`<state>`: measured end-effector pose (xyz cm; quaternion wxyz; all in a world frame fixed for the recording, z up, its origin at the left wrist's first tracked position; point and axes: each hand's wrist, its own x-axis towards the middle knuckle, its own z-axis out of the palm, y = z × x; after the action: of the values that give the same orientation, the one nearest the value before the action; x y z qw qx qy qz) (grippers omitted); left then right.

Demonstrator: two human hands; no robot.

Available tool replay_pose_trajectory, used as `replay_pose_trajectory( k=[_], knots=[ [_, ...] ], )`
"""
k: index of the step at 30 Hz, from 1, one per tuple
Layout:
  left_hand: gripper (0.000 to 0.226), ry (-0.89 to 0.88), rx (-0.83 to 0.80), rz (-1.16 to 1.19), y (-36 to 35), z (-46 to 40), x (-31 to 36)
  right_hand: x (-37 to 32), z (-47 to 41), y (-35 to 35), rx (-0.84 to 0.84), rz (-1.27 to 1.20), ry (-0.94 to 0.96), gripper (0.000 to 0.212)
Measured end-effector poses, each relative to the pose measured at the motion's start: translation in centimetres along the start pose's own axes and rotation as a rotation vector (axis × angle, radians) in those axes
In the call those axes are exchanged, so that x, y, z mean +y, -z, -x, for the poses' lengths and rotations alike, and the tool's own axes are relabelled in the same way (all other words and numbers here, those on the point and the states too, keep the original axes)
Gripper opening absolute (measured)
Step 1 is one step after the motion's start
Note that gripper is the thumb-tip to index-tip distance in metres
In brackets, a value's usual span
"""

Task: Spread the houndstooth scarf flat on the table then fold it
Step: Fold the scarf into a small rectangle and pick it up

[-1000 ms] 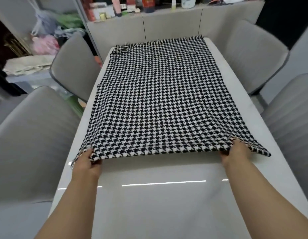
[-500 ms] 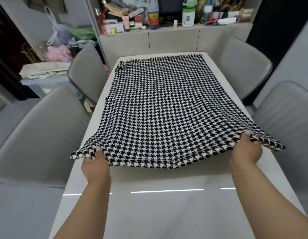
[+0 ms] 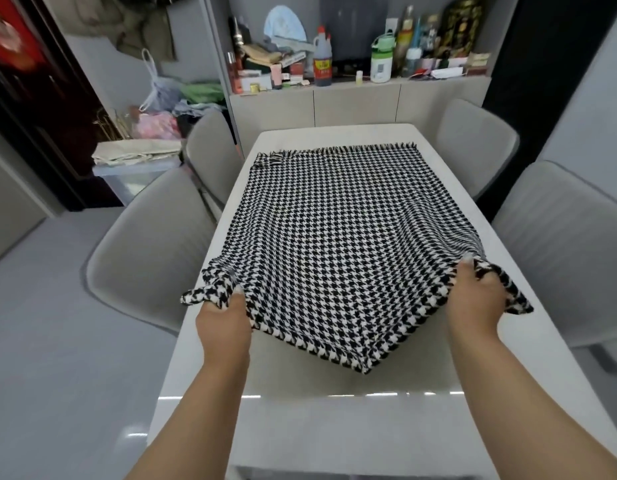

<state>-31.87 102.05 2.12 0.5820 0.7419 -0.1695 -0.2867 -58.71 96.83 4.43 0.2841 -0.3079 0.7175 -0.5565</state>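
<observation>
The black-and-white houndstooth scarf (image 3: 334, 237) covers the far half of the white table (image 3: 334, 427), its fringed far edge lying flat. My left hand (image 3: 224, 317) grips the near left corner and my right hand (image 3: 473, 299) grips the near right corner. Both corners are raised off the table, so the near edge sags between them and casts a shadow on the tabletop. The far left corner is slightly bunched.
Grey chairs flank the table: two on the left (image 3: 151, 251) and two on the right (image 3: 563, 251). A sideboard (image 3: 355, 105) crowded with bottles and boxes stands beyond the far end. Bags and cloths pile up at the back left (image 3: 154, 133).
Both hands have lifted the near edge of the scarf up off the table and carried it forward; a second ago it lay flat near the tabletop.
</observation>
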Motion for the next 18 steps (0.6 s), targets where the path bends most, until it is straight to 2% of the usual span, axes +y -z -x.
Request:
replay_pose_trajectory(
  k=[3,9,14,18],
  knots=[
    [0.032,-0.050,-0.013,0.040,2.1,2.7,1.2,-0.8,2.5,1.8,0.014,-0.083,0.052,0.054],
    [0.033,-0.168,-0.046,0.189,6.0,7.2,4.8,-4.3,6.9,5.7,0.028,-0.303,0.179,0.031],
    [0.019,-0.244,-0.116,0.402,8.0,9.5,8.1,-7.7,9.2,7.9,0.063,-0.458,0.273,0.033],
    [0.022,-0.278,-0.155,0.504,8.1,9.9,9.6,-8.9,9.2,8.2,0.068,-0.491,0.306,0.038]
  ],
)
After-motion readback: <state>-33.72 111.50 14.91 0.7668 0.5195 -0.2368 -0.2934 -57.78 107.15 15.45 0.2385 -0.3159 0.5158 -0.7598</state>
